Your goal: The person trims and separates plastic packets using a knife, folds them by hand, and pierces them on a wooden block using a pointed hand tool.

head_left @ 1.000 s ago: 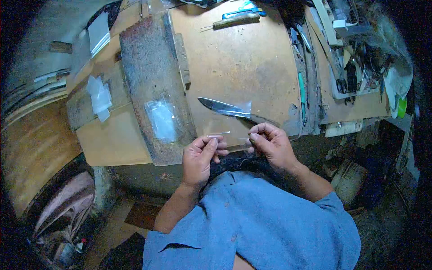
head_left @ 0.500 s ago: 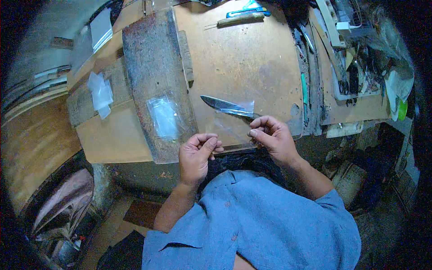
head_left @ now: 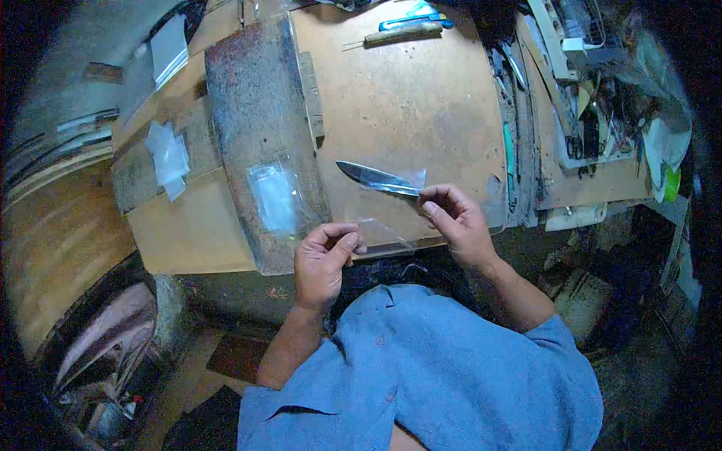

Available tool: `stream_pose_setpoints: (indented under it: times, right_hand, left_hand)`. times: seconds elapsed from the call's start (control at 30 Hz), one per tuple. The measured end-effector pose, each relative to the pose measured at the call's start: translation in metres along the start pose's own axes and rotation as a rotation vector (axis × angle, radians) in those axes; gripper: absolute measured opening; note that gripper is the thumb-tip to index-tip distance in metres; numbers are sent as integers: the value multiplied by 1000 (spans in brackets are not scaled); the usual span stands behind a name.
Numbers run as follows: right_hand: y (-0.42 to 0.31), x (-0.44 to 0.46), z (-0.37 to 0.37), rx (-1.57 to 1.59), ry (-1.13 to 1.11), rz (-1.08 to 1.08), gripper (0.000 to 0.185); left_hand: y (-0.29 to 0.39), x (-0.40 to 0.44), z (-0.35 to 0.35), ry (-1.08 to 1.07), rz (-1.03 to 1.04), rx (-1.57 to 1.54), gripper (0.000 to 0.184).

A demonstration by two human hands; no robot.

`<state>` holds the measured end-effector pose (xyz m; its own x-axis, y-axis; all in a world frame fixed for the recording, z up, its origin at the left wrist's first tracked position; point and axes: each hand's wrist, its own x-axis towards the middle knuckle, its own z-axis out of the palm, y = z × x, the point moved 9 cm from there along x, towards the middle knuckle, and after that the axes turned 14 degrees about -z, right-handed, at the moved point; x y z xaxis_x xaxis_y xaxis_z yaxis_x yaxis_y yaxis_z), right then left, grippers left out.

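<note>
A knife (head_left: 365,175) lies on the table with its dark blade pointing left, and a clear plastic film (head_left: 412,180) covers the blade near the handle. My right hand (head_left: 459,222) is closed at the handle end, thumb and index finger together there; the handle is hidden behind the fingers. To the left and lower, my left hand (head_left: 325,259) pinches a thin transparent plastic film (head_left: 385,231) that stretches right along the table's front edge. Where that film ends on the right is hard to make out.
A worn dark board (head_left: 252,98) crosses the table, bearing a stack of clear plastic sleeves (head_left: 274,199). More plastic pieces (head_left: 169,158) lie left. A wooden-handled pronged tool (head_left: 402,34) and a blue cutter (head_left: 421,20) lie at the back. A tool tray (head_left: 579,159) stands right.
My right hand has moved slightly up to the knife's handle, covering it. My left hand has shifted a little left, and the film from it shows more plainly.
</note>
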<state>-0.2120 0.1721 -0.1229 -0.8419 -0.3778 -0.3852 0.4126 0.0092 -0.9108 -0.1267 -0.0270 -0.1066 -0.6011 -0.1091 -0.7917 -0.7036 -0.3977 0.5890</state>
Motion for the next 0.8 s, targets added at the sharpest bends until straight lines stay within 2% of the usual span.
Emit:
stream_pose_setpoints:
  times: [0.03,0.1,0.13,0.2,0.33,0.4,0.47,0.5,0.57,0.6,0.73,0.8]
  right_hand:
    - [0,-1,1,0,-1,0,26]
    - [-22,0,16,-123,-127,-222,37]
    - [-27,1,18,-123,-127,-221,37]
    - [-41,-1,40,-310,-342,-305,46]
    - [-19,-4,52,-109,-336,-87,37]
    - [-21,-2,51,-230,-350,-154,30]
    - [-5,-3,47,-128,-304,-10,24]
    - [-5,-3,46,-128,-305,-10,24]
    - [3,-5,40,105,-219,148,20]
    - [1,-5,40,105,-219,148,20]
    - [-2,-5,38,277,-127,159,19]
    - [0,-8,40,318,-103,171,19]
  left_hand:
    - [0,0,0,0,0,0,13]
    - [-3,0,2,-3,-33,50,13]
    - [-2,-1,3,-3,-34,49,13]
    - [-2,-1,11,-37,-59,47,13]
    - [-6,0,17,-46,-87,25,13]
    - [-4,2,18,-71,0,17,14]
    - [-1,-1,17,-45,-9,52,17]
    - [0,-1,16,-20,-17,87,20]
    - [4,0,13,9,49,39,23]
    - [8,-2,9,37,115,-9,26]
    - [6,-3,12,69,112,-111,31]
    - [-2,-2,24,-89,7,-289,31]
